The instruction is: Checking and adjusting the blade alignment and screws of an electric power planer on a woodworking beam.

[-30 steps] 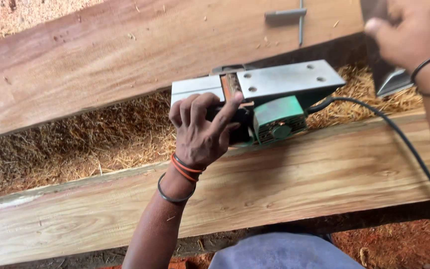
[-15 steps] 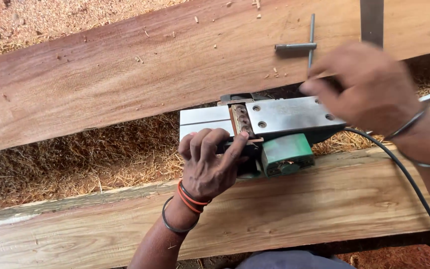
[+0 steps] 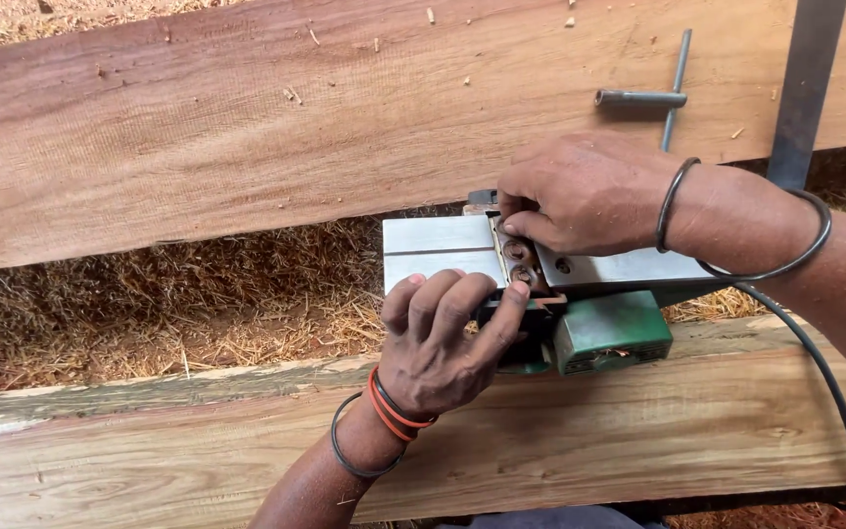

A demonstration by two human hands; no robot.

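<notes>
Steel sole up, the electric planer (image 3: 540, 294) is lying overturned between two planks, resting on the near plank (image 3: 638, 441) with the far plank (image 3: 296, 147) just behind it. Left hand (image 3: 438, 343) is curling over the planer's body, fingers wrapped and thumb pressing beside the cutter drum (image 3: 519, 263), steadying it. Right hand (image 3: 585, 196) is pinching with fingertips together right at the blade slot, though what it is gripping is hidden. A T-handled wrench (image 3: 653, 96) is sitting on the far plank, well apart. The risk, as I read it: fingers are working on a sharp edge, the power cord (image 3: 824, 382) is trailing off, and a slip or a live motor could cut them.
</notes>
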